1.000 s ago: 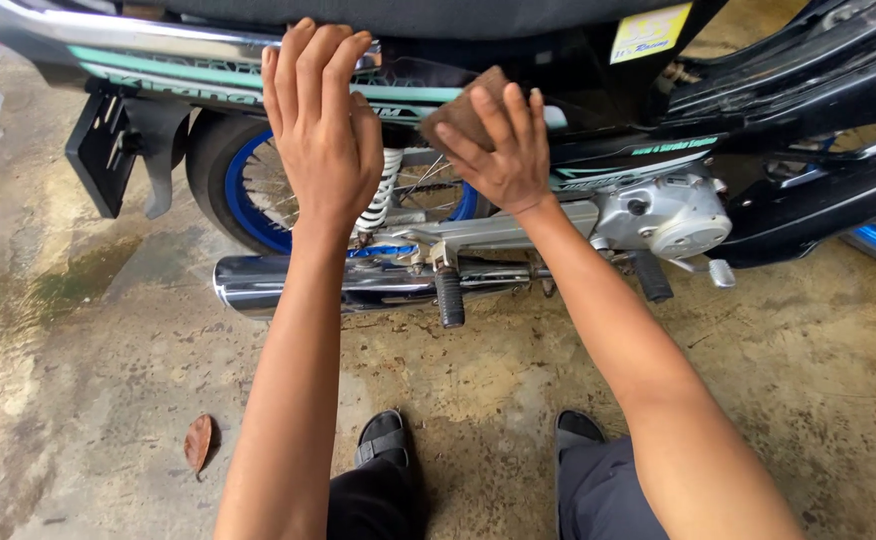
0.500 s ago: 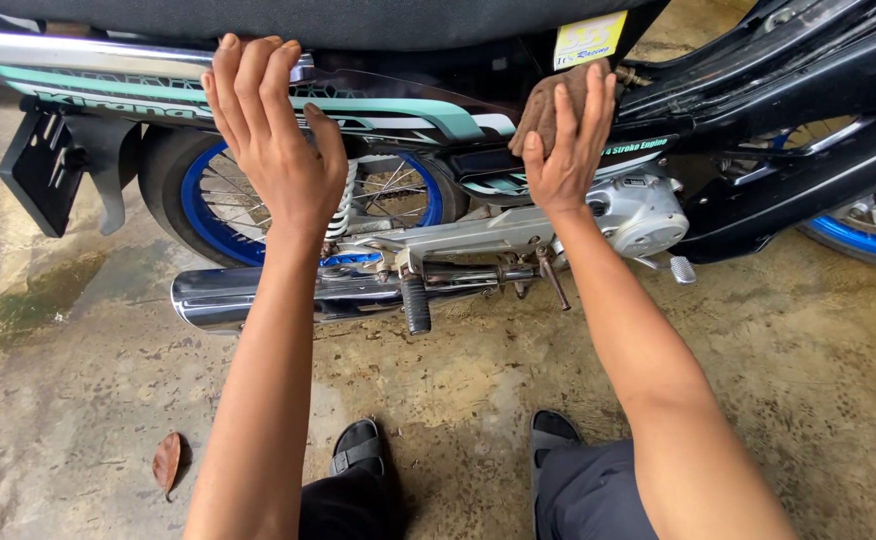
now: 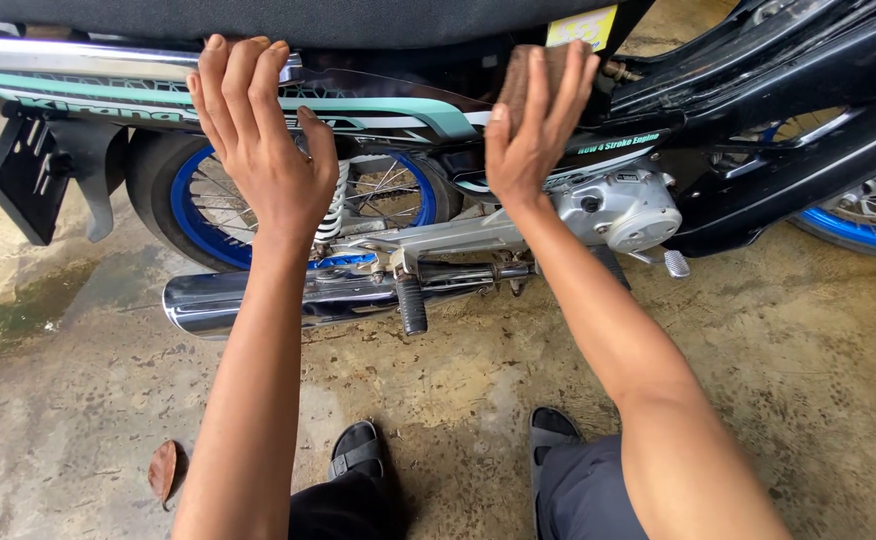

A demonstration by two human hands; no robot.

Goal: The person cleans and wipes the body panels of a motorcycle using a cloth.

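Near edge of the concrete floor [image 3: 778,400]: 2 black sandals [image 3: 358,452], a dry leaf [image 3: 165,470] at the lower left, a damp patch toward the left edge.

Both arms reach up to the motorbike [image 3: 758,150] parked side-on.

Left hand [image 3: 258,150]: fingers flat and together, palm on the teal-striped rear side panel [image 3: 398,105] just under the seat [image 3: 288,18]. Holds nothing; it looks like a brace.

Right hand [image 3: 533,125]: fingers spread flat, pressing a brown sponge [image 3: 538,75] against the black cover below the seat's front end, just above the engine [image 3: 618,210]. Pressed, not pinched.

To do it well, my read: keep the sponge flat under the whole palm, wipe along the panel's length, keep the left hand steadying the body so the bike doesn't rock.

In the way: the footpeg [image 3: 413,305] and chrome exhaust [image 3: 258,300] stick out low toward the knees. The kick lever [image 3: 673,262] juts out right of the engine. Yellow sticker [image 3: 583,28] sits just beside the sponge's top edge, easy to snag.

Further back: blue-rimmed rear wheel [image 3: 198,210], shock spring, black plate holder [image 3: 28,175] at the left; front wheel only partly visible at the right edge.
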